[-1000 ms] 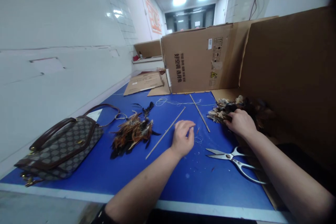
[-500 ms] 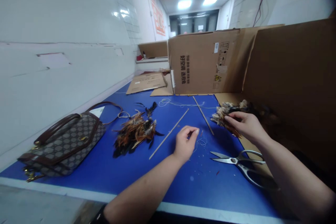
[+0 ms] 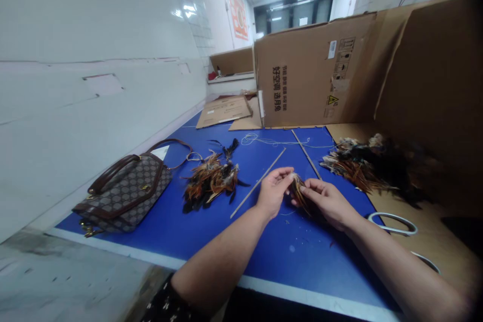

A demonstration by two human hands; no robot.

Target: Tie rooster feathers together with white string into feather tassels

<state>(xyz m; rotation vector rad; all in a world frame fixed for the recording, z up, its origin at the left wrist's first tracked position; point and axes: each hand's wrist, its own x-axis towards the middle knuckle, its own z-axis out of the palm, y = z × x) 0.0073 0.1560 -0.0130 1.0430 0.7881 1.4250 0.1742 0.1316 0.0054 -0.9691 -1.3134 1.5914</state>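
Note:
A small bunch of brown and black feathers [image 3: 299,192] is held between my two hands over the blue table [image 3: 241,256]. My left hand [image 3: 274,190] pinches its pale quill end. My right hand [image 3: 325,203] grips the bunch from the right side, fingers closed round it. To the right lies a larger heap of feathers [image 3: 362,163] on cardboard. Another pile of brown and black feathers [image 3: 210,180] lies left of my hands. Partly hidden by my right forearm are the scissors [image 3: 394,224], of which just the handle loops show.
One thin stick [image 3: 258,183] lies left of my hands, another stick [image 3: 306,155] beyond them. Loose string [image 3: 264,141] trails behind. A patterned handbag [image 3: 128,193] sits at the left. A tall cardboard box [image 3: 302,80] walls off the back and right; flat cardboard [image 3: 223,111] lies farther back.
My right hand has come away from the right-hand heap with a bunch of feathers and moved left to meet my left hand. My left hand has taken hold of the quill end.

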